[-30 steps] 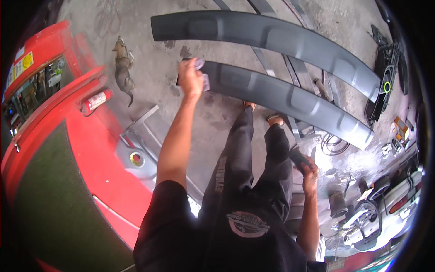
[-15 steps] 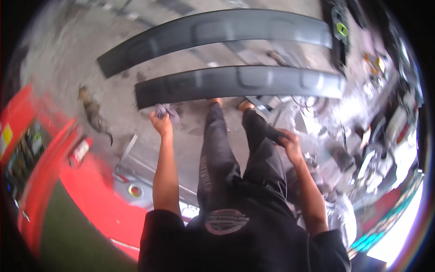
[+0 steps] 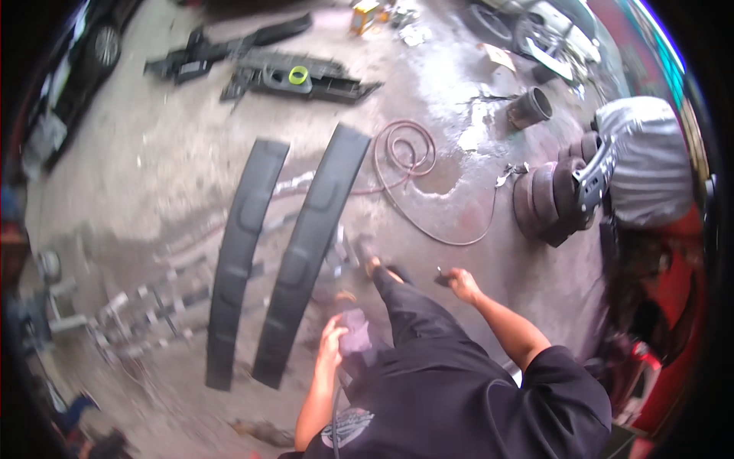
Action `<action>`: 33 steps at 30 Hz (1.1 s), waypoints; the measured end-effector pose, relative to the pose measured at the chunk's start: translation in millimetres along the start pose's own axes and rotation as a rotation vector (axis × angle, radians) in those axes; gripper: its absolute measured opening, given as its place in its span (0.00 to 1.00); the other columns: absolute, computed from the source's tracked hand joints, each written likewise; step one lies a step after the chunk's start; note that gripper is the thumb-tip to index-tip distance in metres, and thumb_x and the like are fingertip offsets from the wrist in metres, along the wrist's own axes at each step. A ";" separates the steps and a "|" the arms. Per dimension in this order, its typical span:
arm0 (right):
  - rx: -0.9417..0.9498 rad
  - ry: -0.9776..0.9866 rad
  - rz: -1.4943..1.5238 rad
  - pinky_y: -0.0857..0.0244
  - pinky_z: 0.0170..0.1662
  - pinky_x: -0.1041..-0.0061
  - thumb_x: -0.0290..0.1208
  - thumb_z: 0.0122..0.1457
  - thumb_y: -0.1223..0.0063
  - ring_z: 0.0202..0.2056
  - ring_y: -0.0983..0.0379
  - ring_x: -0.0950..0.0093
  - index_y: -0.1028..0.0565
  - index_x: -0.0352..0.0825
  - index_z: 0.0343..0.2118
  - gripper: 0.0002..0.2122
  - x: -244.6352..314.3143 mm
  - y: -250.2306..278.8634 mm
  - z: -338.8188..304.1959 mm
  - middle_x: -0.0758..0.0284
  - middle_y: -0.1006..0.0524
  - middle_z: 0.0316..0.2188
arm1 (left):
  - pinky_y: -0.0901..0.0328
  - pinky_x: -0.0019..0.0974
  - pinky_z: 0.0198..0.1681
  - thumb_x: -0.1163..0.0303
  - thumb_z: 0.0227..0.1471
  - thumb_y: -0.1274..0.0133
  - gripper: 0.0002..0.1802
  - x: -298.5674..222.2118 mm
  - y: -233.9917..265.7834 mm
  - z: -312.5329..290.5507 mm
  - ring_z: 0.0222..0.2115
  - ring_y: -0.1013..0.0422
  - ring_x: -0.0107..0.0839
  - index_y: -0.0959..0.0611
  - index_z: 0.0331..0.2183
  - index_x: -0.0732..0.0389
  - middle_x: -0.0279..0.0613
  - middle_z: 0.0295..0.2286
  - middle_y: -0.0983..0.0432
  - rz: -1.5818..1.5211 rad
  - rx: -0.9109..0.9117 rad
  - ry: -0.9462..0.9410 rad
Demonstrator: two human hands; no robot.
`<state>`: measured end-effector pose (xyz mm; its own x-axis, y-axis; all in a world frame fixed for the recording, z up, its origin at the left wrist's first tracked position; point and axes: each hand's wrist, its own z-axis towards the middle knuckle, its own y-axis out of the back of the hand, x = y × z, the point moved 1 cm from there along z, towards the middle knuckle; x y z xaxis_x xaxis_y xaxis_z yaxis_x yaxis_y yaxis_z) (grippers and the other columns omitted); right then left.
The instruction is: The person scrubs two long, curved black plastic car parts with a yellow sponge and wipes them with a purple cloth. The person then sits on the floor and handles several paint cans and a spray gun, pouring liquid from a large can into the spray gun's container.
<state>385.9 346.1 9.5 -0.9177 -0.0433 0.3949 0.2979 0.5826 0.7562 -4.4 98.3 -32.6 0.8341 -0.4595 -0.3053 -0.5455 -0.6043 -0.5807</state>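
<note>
My left hand (image 3: 330, 346) is closed around a greyish-purple cloth (image 3: 355, 333) in front of my left leg. Off to the right, my right hand (image 3: 463, 285) grips a small dark object (image 3: 443, 280) with a thin pale tip; its kind is too blurred to tell. To the left of my legs, two long, dark grey, slightly curved bumper-like panels, a farther-left panel (image 3: 243, 268) and a nearer panel (image 3: 312, 260), stand side by side, raised over a metal frame (image 3: 157, 306). Neither hand touches the panels. A thin dark hose (image 3: 335, 417) hangs below my left hand.
A reddish hose (image 3: 451, 242) lies coiled on the floor ahead. Stacked tyres (image 3: 535, 203), a grey-covered bulk (image 3: 646, 164) and a dark bucket (image 3: 529, 109) stand to the right. Black car parts (image 3: 306, 80) lie far ahead. A brownish animal (image 3: 264, 433) is at lower left.
My view has turned right, so the panels now lie to my left, pointing away. The cloth stays in my left hand. My right hand is now out away from my leg, its dark object still gripped.
</note>
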 end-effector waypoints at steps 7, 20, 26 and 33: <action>-0.060 -0.417 0.225 0.30 0.55 0.55 0.28 0.57 0.51 0.50 0.24 0.49 0.21 0.35 0.48 0.16 -71.8 -18.1 -109.3 0.48 0.20 0.46 | 0.27 0.56 0.55 0.70 0.62 0.54 0.25 -51.3 -65.9 -14.9 0.54 0.26 0.50 0.30 0.60 0.59 0.52 0.55 0.27 -0.014 0.256 0.163; -0.287 -0.369 0.739 0.21 0.35 0.61 0.26 0.60 0.52 0.33 0.17 0.64 0.28 0.34 0.55 0.19 -221.8 50.8 -127.1 0.53 0.21 0.44 | 0.28 0.43 0.55 0.76 0.58 0.43 0.28 71.9 -330.2 34.0 0.50 0.25 0.39 0.29 0.59 0.64 0.47 0.49 0.23 0.654 0.213 0.182; -0.482 -0.607 1.468 0.18 0.32 0.68 0.18 0.55 0.55 0.35 0.17 0.68 0.31 0.27 0.58 0.24 -268.4 123.1 -150.4 0.57 0.22 0.43 | 0.29 0.43 0.55 0.73 0.61 0.45 0.28 122.7 -425.9 53.0 0.51 0.25 0.38 0.30 0.62 0.63 0.46 0.52 0.25 0.785 0.213 0.273; -0.467 -0.425 1.511 0.19 0.31 0.70 0.21 0.61 0.49 0.35 0.18 0.69 0.30 0.28 0.58 0.21 -294.0 122.9 -115.3 0.58 0.21 0.38 | 0.27 0.47 0.54 0.70 0.63 0.46 0.27 127.0 -490.7 134.0 0.51 0.25 0.42 0.30 0.61 0.63 0.49 0.53 0.26 0.799 0.218 0.344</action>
<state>722.5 336.8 46.4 0.2856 0.5638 0.7749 0.9159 -0.3987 -0.0475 380.2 423.7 112.5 0.1225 -0.8812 -0.4567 -0.8956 0.1001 -0.4334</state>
